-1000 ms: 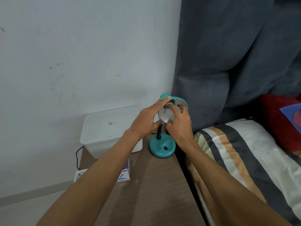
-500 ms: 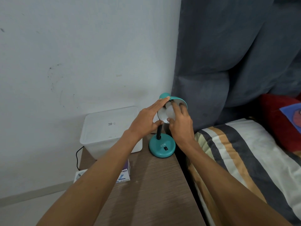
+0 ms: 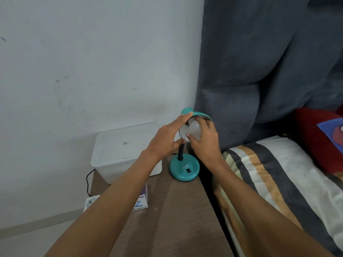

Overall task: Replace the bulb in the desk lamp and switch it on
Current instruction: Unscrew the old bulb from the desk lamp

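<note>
Since a moment ago, my right hand (image 3: pixel 203 141) has turned, fingers curled round the white bulb (image 3: pixel 194 131) inside the teal lamp (image 3: pixel 183 168) shade; my left hand (image 3: pixel 167 140) rests flat-fingered on the shade's rim (base reads "ATN") on the desk (image 3: pixel 176 210).

Two bare forearms, sleeveless to the frame's edge; left hand (image 3: pixel 166 139) and right hand (image 3: pixel 205 140) wear no rings, watch or gloves.
</note>
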The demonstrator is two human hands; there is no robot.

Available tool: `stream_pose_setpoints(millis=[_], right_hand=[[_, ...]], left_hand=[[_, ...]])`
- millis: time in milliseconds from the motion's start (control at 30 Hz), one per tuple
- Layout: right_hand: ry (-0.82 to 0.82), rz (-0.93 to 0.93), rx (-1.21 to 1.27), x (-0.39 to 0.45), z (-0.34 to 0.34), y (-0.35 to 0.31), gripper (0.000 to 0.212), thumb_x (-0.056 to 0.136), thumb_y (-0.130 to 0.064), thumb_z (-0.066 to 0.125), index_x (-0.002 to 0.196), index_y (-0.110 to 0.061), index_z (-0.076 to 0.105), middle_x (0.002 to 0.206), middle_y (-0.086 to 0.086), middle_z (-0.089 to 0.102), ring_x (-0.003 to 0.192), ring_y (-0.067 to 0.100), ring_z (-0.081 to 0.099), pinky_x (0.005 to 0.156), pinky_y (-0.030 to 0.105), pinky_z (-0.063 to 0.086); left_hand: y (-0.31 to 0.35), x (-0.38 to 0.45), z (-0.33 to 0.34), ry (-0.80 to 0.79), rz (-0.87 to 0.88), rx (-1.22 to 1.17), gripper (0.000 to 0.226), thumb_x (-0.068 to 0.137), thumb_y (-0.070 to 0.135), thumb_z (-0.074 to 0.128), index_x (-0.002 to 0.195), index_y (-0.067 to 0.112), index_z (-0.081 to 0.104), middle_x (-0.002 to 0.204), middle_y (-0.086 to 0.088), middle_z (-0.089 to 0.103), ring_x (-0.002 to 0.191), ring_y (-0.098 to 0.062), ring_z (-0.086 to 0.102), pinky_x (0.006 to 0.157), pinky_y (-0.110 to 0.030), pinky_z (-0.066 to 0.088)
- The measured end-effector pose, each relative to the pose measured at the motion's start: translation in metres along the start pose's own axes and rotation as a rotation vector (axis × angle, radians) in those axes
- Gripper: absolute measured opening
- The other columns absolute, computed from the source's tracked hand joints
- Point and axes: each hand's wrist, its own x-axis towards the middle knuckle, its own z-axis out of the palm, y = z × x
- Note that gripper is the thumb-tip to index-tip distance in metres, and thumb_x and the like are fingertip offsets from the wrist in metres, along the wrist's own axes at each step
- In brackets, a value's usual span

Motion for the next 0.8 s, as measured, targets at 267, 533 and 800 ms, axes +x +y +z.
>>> stream_pose_setpoints(millis=[267, 533, 800], right_hand=[[-0.003, -0.129, -0.184, -0.002, 0.005, 0.001, 0.070, 0.080, 0.004, 0.071, 0.143, -0.013, 0.048, 0.142, 0.018, 0.045, 0.126, 0.033, 0.049, 0.099, 0.045, 0.051], [-0.010, -0.023, -0.111, -0.008, 0.001, 0.004, 0.064, 0.088, -0.003, 0.068, 0.144, -0.026, 0.048, 0.143, 0.010, 0.039, 0.118, 0.030, 0.055, 0.094, 0.038, 0.052], [0.024, -0.025, -0.125, -0.021, -0.017, 0.000, 0.063, 0.083, -0.012, 0.076, 0.140, -0.024, 0.053, 0.133, 0.010, 0.054, 0.112, 0.029, 0.058, 0.090, 0.041, 0.053]], left_hand=[[0.003, 0.000, -0.002, 0.003, -0.012, -0.018, 0.097, 0.086, 0.015, 0.081, 0.162, 0.038, 0.025, 0.161, -0.001, 0.045, 0.143, -0.021, 0.050, 0.116, -0.043, 0.045], [0.003, -0.001, -0.001, 0.002, -0.018, -0.019, 0.096, 0.087, 0.015, 0.081, 0.161, 0.038, 0.025, 0.161, 0.000, 0.045, 0.143, -0.020, 0.050, 0.116, -0.042, 0.046], [0.016, -0.008, -0.008, -0.035, -0.064, 0.039, 0.101, 0.087, 0.012, 0.079, 0.163, 0.039, 0.018, 0.165, -0.002, 0.037, 0.142, -0.026, 0.051, 0.115, -0.039, 0.045]])
